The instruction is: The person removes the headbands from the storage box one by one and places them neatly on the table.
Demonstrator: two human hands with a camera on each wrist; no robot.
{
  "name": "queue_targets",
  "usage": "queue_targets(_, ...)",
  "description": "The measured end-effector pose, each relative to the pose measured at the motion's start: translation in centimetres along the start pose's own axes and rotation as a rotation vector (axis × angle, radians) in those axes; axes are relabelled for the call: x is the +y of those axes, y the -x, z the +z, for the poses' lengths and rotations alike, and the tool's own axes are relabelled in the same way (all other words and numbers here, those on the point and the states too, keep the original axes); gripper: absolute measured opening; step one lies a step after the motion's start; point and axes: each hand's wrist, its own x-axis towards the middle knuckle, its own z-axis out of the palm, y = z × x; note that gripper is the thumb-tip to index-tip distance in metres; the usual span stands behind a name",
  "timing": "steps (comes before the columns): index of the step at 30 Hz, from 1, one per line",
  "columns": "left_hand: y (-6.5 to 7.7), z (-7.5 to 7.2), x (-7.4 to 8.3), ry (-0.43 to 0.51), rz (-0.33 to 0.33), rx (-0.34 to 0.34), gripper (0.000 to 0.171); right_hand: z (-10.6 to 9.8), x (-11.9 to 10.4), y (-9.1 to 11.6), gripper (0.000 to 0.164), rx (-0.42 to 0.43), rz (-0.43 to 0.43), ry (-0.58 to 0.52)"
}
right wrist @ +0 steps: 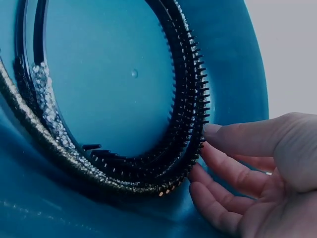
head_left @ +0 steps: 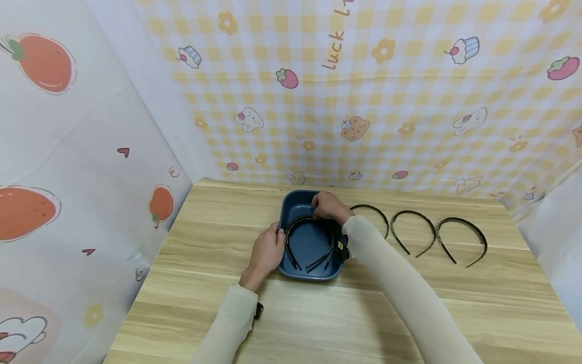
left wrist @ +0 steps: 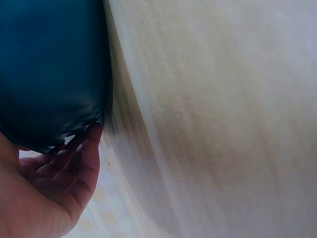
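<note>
A blue plastic basin [head_left: 310, 276] stands near the back of the table. Inside it lie toothed black headbands [head_left: 289, 253], overlapping, some with a silver or gold glitter band. My left hand [head_left: 267, 248] grips the basin's left side, its fingers against the outer wall in the left wrist view. Over the basin's back right part is my right hand [head_left: 329, 206]. In the right wrist view, its thumb and fingers pinch the toothed edge of a headband [right wrist: 190, 99]. The headbands' overlap hides how many lie there.
Right of the basin, three more black headbands lie in a row: the nearest one [head_left: 384, 218] partly behind the right arm, a middle one [head_left: 425, 218] and a far right one [head_left: 477, 233]. A patterned cloth wall [head_left: 309, 126] rises behind the wooden table [head_left: 218, 217].
</note>
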Motion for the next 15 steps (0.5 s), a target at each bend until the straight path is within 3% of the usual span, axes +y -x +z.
queue_targets(15,-0.02,0.12,-0.03,0.007,0.007,0.011,0.035,-0.30,-0.09,0.33,0.025,-0.033,-0.046,0.037)
